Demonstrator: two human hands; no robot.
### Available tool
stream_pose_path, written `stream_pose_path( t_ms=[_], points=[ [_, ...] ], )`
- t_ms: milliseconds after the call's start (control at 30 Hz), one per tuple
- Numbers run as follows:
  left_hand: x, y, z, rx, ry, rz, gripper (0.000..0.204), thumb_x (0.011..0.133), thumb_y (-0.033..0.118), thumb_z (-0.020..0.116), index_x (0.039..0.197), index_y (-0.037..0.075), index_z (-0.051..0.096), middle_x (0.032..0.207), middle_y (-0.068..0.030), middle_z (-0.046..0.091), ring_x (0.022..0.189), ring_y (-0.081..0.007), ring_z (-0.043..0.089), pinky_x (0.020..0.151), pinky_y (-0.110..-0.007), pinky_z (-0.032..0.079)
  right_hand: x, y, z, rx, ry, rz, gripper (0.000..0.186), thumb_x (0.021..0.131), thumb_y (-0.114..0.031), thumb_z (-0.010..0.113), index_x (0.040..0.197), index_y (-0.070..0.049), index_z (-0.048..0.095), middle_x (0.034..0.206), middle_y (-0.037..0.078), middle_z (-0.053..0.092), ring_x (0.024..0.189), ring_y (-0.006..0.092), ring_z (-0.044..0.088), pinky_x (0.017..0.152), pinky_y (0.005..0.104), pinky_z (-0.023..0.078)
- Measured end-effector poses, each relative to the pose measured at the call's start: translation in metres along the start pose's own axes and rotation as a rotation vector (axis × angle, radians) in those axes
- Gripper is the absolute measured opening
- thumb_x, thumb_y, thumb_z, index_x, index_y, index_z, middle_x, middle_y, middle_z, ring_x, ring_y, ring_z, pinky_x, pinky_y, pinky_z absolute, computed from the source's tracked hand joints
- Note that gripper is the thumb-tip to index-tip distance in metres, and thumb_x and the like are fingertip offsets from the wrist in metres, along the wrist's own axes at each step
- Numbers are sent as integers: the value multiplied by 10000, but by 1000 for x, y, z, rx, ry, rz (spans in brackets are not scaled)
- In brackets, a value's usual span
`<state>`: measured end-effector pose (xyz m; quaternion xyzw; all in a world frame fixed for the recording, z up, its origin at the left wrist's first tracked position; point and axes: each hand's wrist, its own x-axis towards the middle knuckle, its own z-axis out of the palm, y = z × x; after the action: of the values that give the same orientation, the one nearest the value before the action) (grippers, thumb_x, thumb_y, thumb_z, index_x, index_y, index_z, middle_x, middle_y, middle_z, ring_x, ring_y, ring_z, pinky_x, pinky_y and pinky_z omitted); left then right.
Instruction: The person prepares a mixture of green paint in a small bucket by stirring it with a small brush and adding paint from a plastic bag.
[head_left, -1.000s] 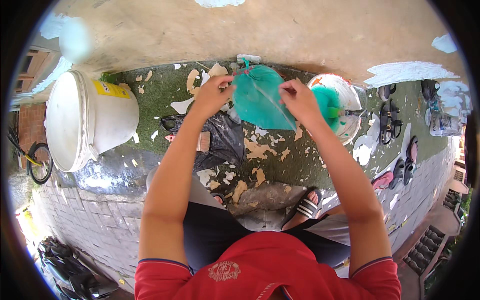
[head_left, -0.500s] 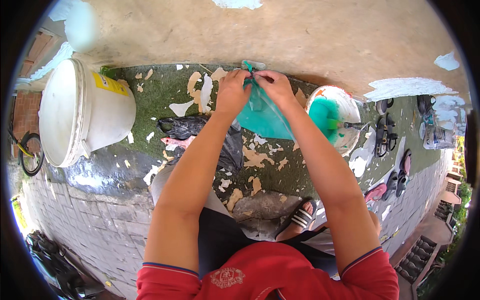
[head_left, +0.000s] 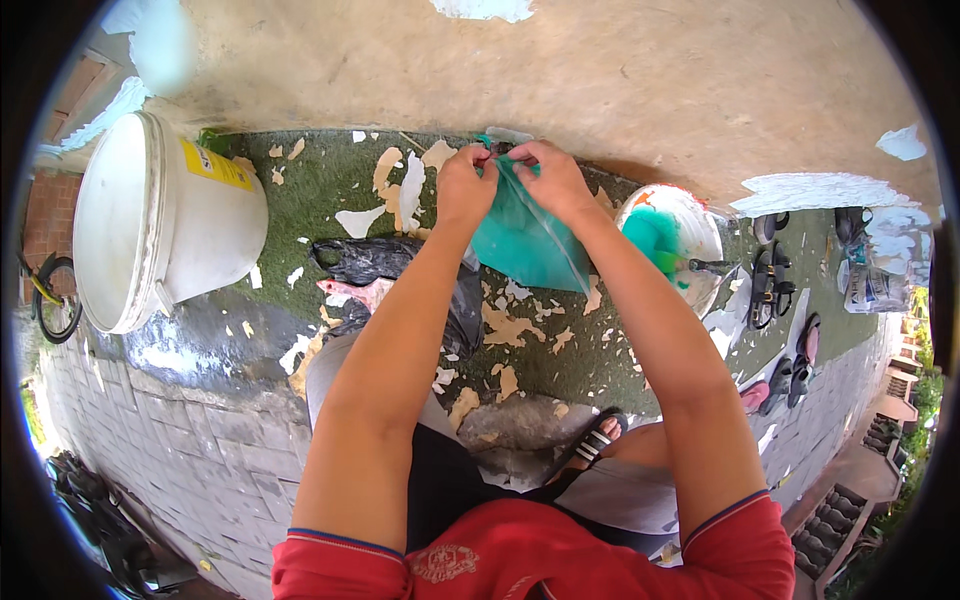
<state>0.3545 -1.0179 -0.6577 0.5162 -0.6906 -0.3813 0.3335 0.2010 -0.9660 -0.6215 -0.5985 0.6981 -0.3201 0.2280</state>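
Observation:
A clear plastic bag (head_left: 520, 250) filled with something green lies on the mat, its tied neck near the wall. My left hand (head_left: 467, 185) pinches the bag's neck from the left, and my right hand (head_left: 545, 178) grips it from the right, fingertips almost touching. Just right of the bag is a white bucket (head_left: 705, 235) with green paint and a dark tool handle (head_left: 710, 266) across its side. Left of the bag, a crumpled black plastic bag (head_left: 460, 315) has a paint-smeared object (head_left: 350, 292) on it, partly behind my left forearm.
A large lidded white bucket (head_left: 210, 230) stands at the left, with a dark coiled hose (head_left: 60, 325) beyond. A peeling beige wall (head_left: 600, 70) runs along the top. Paint flakes litter the green mat (head_left: 310, 180). Sandals (head_left: 765, 285) and a plastic package (head_left: 868, 290) lie at the right.
My hands came in from either side of the bag to meet at its knotted neck and are now pinching there. The buckets and surroundings shifted slightly with the head's movement.

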Motion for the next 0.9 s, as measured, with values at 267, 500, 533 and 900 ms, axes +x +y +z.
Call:
stream_pose_path(
  t_ms=[267, 500, 533, 900],
  points=[
    [3, -8, -8, 68, 10, 106, 197, 895, 153, 631, 1023, 27, 712, 881, -161, 706, 779, -260, 679, 735, -359, 531, 13, -7, 14, 92, 3, -73, 203, 790, -123, 713, 977, -52, 680, 979, 125, 708, 904, 289, 685, 819, 395, 543],
    [20, -7, -24, 54, -70, 377, 134, 860, 105, 654, 971, 50, 704, 959, -150, 697, 891, -331, 644, 816, -410, 509, 15, -16, 6, -3, 30, -88, 253, 793, -251, 756, 964, -77, 686, 934, 136, 710, 859, 293, 695, 786, 388, 547],
    [9, 9, -19, 14, -101, 324, 153, 839, 123, 696, 971, 46, 700, 926, -145, 692, 897, -323, 639, 843, -396, 497, 8, -13, -1, -25, 15, -28, 299, 771, -303, 786, 974, -97, 709, 949, 132, 716, 879, 296, 699, 786, 394, 549],
    [4, 26, -39, 197, -342, 475, 153, 840, 3, 665, 980, -3, 603, 901, -121, 592, 817, -267, 584, 768, -377, 477, 4, -1, 26, -93, 142, -219, 273, 652, -199, 748, 816, -36, 603, 923, 169, 617, 936, 363, 623, 846, 507, 470]
  ],
)
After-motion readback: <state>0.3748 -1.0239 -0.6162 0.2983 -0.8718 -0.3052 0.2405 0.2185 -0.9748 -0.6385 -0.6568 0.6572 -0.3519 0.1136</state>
